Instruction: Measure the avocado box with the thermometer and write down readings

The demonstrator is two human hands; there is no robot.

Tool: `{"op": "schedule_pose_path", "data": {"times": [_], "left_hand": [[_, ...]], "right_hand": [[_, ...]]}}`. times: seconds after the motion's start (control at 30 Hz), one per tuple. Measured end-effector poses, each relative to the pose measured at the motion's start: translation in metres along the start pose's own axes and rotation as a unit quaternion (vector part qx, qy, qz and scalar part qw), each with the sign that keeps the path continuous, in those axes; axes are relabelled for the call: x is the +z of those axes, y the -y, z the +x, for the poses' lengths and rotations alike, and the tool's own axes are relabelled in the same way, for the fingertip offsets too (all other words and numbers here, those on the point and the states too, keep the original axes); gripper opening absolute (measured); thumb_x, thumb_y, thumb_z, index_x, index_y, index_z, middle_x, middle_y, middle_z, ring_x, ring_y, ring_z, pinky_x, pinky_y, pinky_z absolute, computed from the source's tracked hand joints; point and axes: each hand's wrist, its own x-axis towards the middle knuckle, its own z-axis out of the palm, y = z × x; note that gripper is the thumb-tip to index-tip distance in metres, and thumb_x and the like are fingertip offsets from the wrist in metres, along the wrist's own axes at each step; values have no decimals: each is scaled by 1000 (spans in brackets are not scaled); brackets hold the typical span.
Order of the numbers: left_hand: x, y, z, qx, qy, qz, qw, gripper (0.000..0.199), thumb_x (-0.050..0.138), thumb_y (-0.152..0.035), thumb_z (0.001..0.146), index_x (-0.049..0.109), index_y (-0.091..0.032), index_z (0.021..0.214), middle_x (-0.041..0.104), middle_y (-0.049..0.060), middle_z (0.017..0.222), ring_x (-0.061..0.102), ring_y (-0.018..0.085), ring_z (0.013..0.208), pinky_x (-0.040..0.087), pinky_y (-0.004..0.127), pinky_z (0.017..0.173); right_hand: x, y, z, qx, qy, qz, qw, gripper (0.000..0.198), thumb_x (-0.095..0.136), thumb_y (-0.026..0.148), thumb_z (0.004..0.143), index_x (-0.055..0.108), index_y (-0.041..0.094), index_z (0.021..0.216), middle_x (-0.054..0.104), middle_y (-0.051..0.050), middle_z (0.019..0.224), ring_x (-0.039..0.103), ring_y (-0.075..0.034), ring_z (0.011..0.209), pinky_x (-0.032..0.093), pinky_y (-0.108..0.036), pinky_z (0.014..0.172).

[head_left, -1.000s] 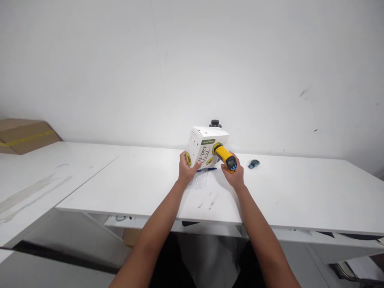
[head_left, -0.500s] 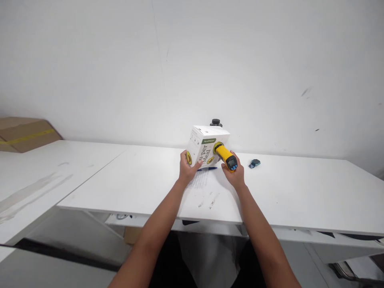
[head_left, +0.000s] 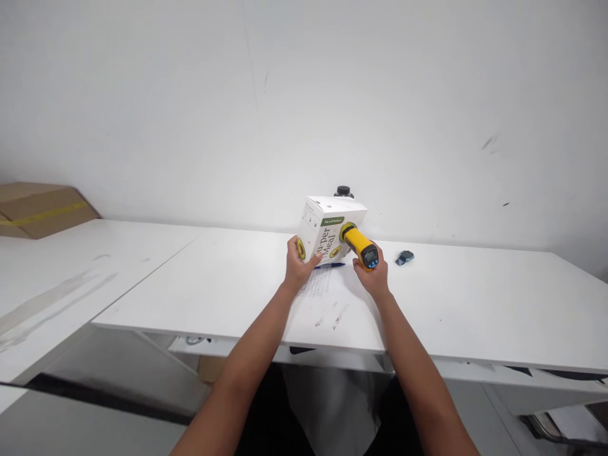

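My left hand (head_left: 299, 266) grips the lower left side of a white food carton (head_left: 327, 221) with avocado pictures and a green label, its thumb across the front. The carton is held tilted above the table. My right hand (head_left: 375, 272) is wrapped round the handle of a yellow and black infrared thermometer (head_left: 360, 244), whose small screen and blue buttons face me. Its nose points at the carton's front, close to it; whether they touch I cannot tell. Below the carton lies a blue pen (head_left: 332, 265) on a printed sheet (head_left: 316, 285).
Behind the carton stands a black-capped dark bottle (head_left: 343, 190), mostly hidden. A small blue-green object (head_left: 405, 258) lies right of my right hand on the white table (head_left: 475, 297). At far left sits a brown cardboard box (head_left: 42, 209) with yellow tape. A wall rises behind.
Almost nothing differs. The view has shifted very slightly; both hands keep their hold on the carton and the thermometer.
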Motion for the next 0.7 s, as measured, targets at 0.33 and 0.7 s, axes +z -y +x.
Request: {"op": "schedule_pose_path", "data": {"times": [0.33,0.7], "left_hand": [[0,-2,0,-5,3,2,1000,83,91,-56,68,44,-26,129,64,12,127,68,30,120,58,51,101],[0,1,-1,-6,-5,10,1000,84,92,-54,67,43,-26,130,63,12,128,68,30,121,58,51,102]], "right_hand": [[0,0,0,20,8,20,1000,62,74,38,76,61,22,134,82,-8,101,79,-24,83,65,-37,76],[0,2,1,4,1,7,1000,58,74,40,77,62,22,131,81,-6,97,77,-23,77,65,-36,73]]}}
